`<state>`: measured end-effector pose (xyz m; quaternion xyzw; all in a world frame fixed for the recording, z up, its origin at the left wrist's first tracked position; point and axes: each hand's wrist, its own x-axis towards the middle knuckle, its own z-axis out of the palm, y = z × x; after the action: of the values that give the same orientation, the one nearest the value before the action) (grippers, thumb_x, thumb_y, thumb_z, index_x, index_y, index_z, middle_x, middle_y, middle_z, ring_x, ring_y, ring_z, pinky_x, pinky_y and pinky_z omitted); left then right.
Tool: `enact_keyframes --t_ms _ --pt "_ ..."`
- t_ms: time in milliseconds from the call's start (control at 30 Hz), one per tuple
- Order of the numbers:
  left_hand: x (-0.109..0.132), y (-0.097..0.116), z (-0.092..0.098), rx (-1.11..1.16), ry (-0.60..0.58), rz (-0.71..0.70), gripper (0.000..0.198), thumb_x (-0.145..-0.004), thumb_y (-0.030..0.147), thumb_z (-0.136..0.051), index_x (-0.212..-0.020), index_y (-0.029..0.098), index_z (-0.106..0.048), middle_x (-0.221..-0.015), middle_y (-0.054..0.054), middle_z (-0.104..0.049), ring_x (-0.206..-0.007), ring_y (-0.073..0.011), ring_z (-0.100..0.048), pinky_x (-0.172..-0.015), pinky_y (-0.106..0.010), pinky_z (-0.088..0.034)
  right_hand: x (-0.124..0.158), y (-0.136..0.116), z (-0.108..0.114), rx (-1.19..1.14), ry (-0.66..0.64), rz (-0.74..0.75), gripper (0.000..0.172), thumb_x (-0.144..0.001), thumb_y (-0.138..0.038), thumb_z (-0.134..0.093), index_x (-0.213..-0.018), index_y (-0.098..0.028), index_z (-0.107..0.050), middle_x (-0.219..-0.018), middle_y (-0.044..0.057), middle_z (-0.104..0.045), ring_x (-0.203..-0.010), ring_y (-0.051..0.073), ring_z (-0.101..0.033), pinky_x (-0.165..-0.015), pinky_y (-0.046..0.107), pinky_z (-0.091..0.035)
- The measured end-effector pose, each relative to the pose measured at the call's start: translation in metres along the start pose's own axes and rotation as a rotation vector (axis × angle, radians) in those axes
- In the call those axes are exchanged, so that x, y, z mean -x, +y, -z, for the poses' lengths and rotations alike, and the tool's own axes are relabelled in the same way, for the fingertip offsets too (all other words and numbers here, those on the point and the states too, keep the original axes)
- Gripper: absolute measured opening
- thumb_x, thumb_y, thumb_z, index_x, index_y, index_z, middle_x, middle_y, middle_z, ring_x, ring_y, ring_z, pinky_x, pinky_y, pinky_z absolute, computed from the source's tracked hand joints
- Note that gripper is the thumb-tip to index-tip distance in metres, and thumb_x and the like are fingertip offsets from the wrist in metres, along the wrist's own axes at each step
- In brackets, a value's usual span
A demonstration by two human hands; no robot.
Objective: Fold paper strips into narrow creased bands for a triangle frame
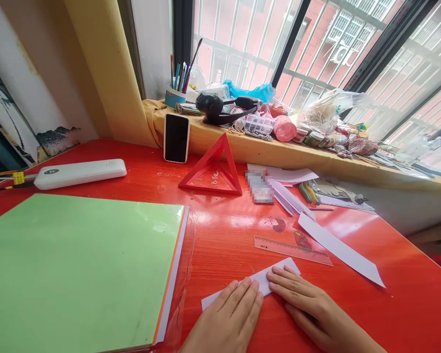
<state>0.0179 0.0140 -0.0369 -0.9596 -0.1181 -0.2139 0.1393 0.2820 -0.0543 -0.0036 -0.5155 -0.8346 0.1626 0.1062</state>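
Observation:
A narrow folded strip of white paper (261, 278) lies slantwise on the red table, near its front. My left hand (231, 314) rests flat on the left part of the strip, its fingers stretched out side by side. On the strip's right part lie the fingertips of my right hand (305, 300), which is also stretched out. The palms hide part of the paper's lower edge. Just beyond the strip is a clear plastic ruler (293, 250). A longer white paper strip (341, 251) lies to the right.
Green sheets (84, 264) cover the left of the red table (220, 230). Farther back are a white power strip (81, 174), a phone (176, 138) standing upright, a red triangular frame (212, 166), folded papers (290, 196) and pliers (308, 193). Clutter fills the windowsill, including a pen cup (175, 96).

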Motion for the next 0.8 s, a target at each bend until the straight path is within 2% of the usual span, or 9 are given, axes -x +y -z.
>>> enact_keyframes --t_ms 133,300,467,600,700,800 --pt "0.001 0.003 -0.007 0.010 0.016 0.021 0.041 -0.104 0.018 -0.028 -0.135 0.006 -0.052 -0.135 -0.010 -0.061 -0.119 -0.0219 -0.061 -0.099 -0.032 -0.045 -0.002 -0.002 0.001 0.016 0.008 0.025 0.050 -0.100 -0.019 -0.048 -0.148 -0.031 -0.043 -0.150 0.003 -0.047 -0.139 0.022 -0.043 -0.117 0.041 -0.032" --pt "0.002 0.003 -0.009 -0.001 0.018 0.019 0.041 -0.104 0.018 -0.029 -0.135 0.006 -0.052 -0.135 -0.010 -0.061 -0.119 -0.0213 -0.061 -0.100 -0.031 -0.044 -0.005 0.000 0.003 0.147 0.011 0.087 0.054 -0.101 -0.018 -0.045 -0.153 -0.029 -0.035 -0.153 0.002 -0.041 -0.144 0.021 -0.030 -0.119 0.043 -0.017" --pt "0.003 0.004 -0.010 0.004 0.009 0.026 0.042 -0.104 0.018 -0.028 -0.136 0.006 -0.052 -0.136 -0.010 -0.061 -0.120 -0.0215 -0.060 -0.099 -0.032 -0.045 -0.007 0.001 0.005 0.175 -0.006 0.125 0.060 -0.100 -0.014 -0.044 -0.155 -0.030 -0.027 -0.154 0.000 -0.038 -0.145 0.016 -0.027 -0.120 0.038 -0.007" --pt "0.004 0.004 -0.008 0.044 -0.031 0.037 0.044 -0.102 0.019 -0.030 -0.139 0.005 -0.049 -0.140 -0.011 -0.057 -0.124 -0.0229 -0.057 -0.103 -0.033 -0.042 -0.007 -0.004 0.006 0.215 -0.018 0.130 0.062 -0.100 -0.015 -0.045 -0.156 -0.029 -0.023 -0.157 0.001 -0.032 -0.146 0.019 -0.020 -0.120 0.041 -0.009" --pt "0.003 0.003 -0.004 0.082 -0.070 0.031 0.046 -0.101 0.023 -0.034 -0.141 0.003 -0.047 -0.142 -0.014 -0.055 -0.127 -0.0243 -0.054 -0.105 -0.033 -0.041 -0.008 -0.014 0.007 0.235 -0.034 0.110 0.061 -0.097 -0.021 -0.052 -0.154 -0.032 -0.031 -0.157 0.002 -0.029 -0.146 0.027 -0.015 -0.118 0.050 -0.016" --pt "0.003 0.003 0.000 0.102 -0.092 0.030 0.046 -0.100 0.023 -0.036 -0.139 0.002 -0.048 -0.142 -0.015 -0.055 -0.127 -0.0255 -0.055 -0.104 -0.033 -0.043 -0.010 -0.024 0.005 0.196 -0.037 0.116 0.061 -0.095 -0.022 -0.055 -0.152 -0.033 -0.035 -0.156 0.002 -0.030 -0.145 0.030 -0.018 -0.117 0.054 -0.020"
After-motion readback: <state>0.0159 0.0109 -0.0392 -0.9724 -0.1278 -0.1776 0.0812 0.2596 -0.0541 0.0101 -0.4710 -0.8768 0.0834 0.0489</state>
